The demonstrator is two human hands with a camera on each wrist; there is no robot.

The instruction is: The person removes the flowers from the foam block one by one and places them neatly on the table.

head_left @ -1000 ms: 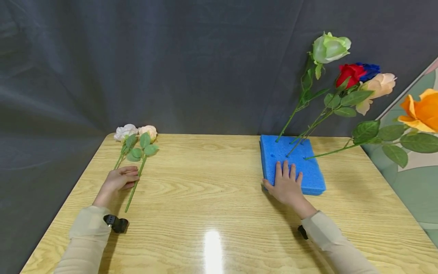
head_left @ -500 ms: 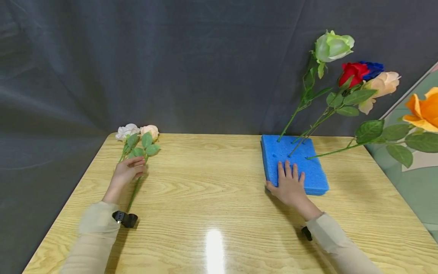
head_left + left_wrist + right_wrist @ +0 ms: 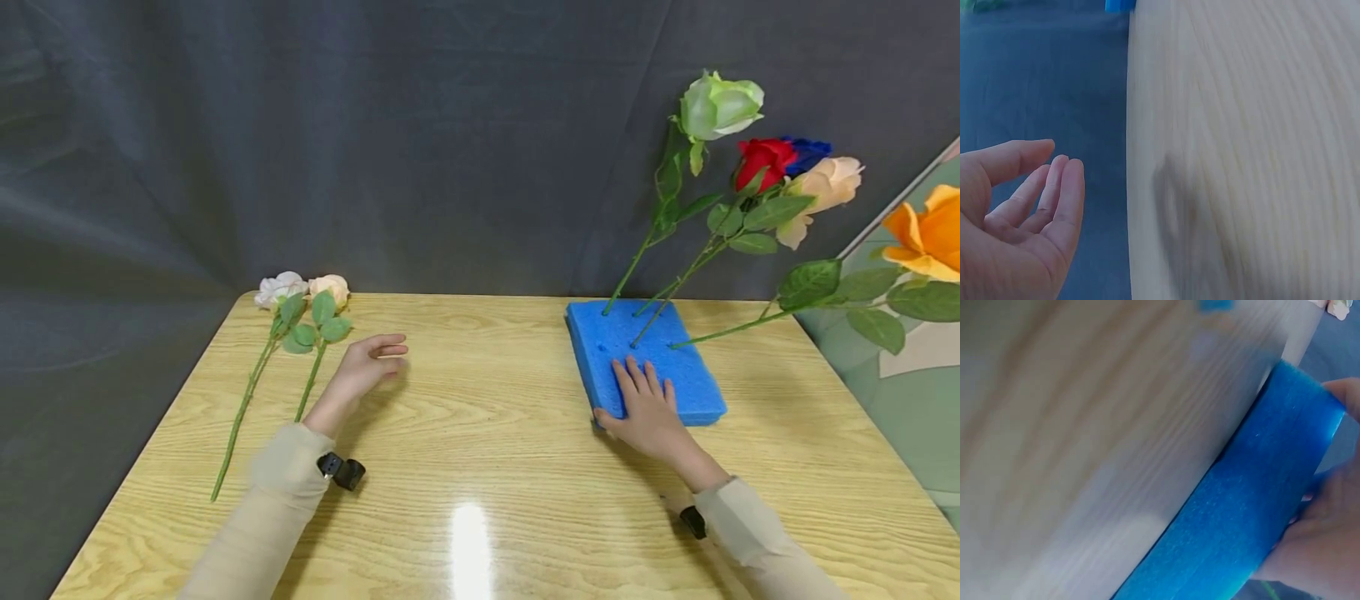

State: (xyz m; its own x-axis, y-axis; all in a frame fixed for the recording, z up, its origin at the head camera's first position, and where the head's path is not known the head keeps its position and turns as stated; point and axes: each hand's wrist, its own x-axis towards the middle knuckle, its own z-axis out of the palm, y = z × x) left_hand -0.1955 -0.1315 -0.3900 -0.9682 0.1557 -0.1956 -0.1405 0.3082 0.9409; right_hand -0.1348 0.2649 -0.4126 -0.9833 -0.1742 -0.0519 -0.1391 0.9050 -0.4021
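My left hand (image 3: 363, 367) hovers over the table, right of two artificial roses, with relaxed fingers and nothing in them. In the left wrist view, the same hand (image 3: 1035, 212) shows a gap between thumb and fingertips. The white rose (image 3: 281, 289) and the peach rose (image 3: 328, 290) lie flat at the table's left; my forearm hides the peach one's lower stem. My right hand (image 3: 648, 421) rests on the front of a blue foam block (image 3: 682, 375), fingers straight and spread, thumb at its left front corner. The right wrist view shows the block's side (image 3: 1235, 487) close up.
Several artificial roses lean out of the block toward the right: green (image 3: 722, 107), red (image 3: 765, 163), blue (image 3: 807, 155), peach (image 3: 828, 185) and orange (image 3: 930, 233). One hole (image 3: 601, 347) shows in the foam. A dark curtain (image 3: 450, 150) hangs behind the wooden table (image 3: 465, 433).
My left hand has moved right, away from the two lying roses, which stay on the table. The right hand has shifted slightly right, and the foam block has turned a little under it.
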